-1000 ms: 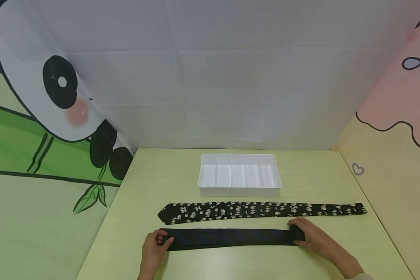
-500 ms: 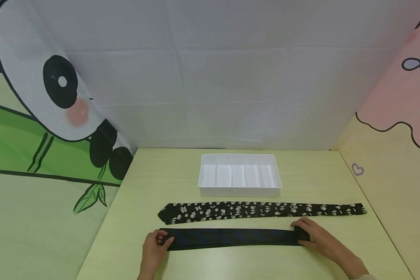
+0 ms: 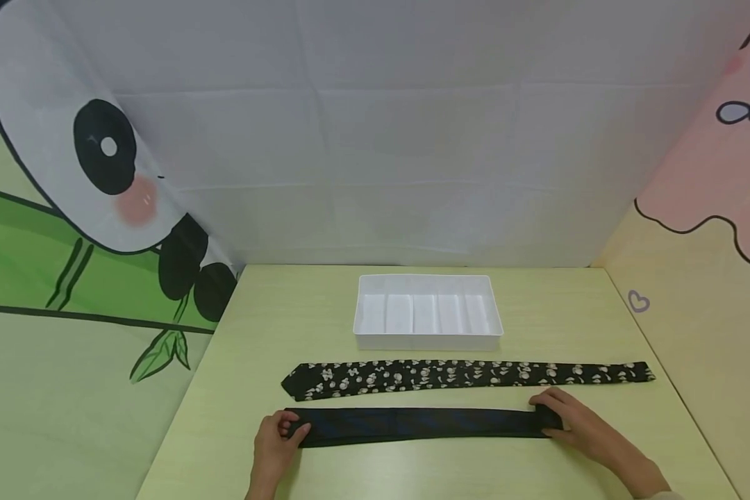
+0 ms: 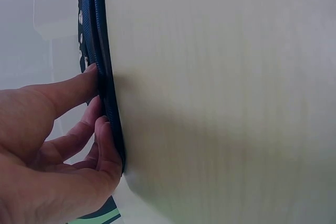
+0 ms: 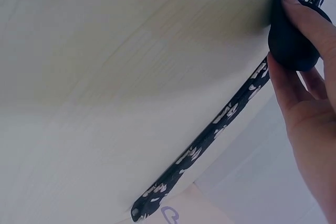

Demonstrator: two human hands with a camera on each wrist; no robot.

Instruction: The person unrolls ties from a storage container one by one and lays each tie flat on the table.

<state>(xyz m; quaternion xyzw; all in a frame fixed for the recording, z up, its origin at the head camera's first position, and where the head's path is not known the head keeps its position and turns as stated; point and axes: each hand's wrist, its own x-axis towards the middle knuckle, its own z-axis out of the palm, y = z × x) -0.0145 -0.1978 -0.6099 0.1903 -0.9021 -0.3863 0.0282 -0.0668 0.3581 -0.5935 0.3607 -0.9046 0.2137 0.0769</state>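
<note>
A dark navy necktie (image 3: pixel 412 423) lies doubled across the table in the head view, nearest the person. At its left end my left hand (image 3: pixel 273 444) holds it, with thumb and curled fingertips on the fabric; in the left wrist view the layered tie (image 4: pixel 107 77) shows edge-on beside those fingers. My right hand (image 3: pixel 578 427) grips the looped right end between thumb and fingers, and the right wrist view shows this rounded dark loop (image 5: pixel 294 45) bulging inside the grasp. Just beyond, parallel to it, a black necktie with white floral print (image 3: pixel 425 376) lies flat.
A white plastic tray with several compartments (image 3: pixel 428 342) stands toward the back of the pale wood-grain table (image 3: pixel 275 298). A white cloth backdrop (image 3: pixel 375 139) hangs behind, with cartoon-printed panels at left and right.
My right hand has slid to the right with the looped end, and the doubled navy necktie reaches farther right. The left hand, patterned necktie and tray stay where they were.
</note>
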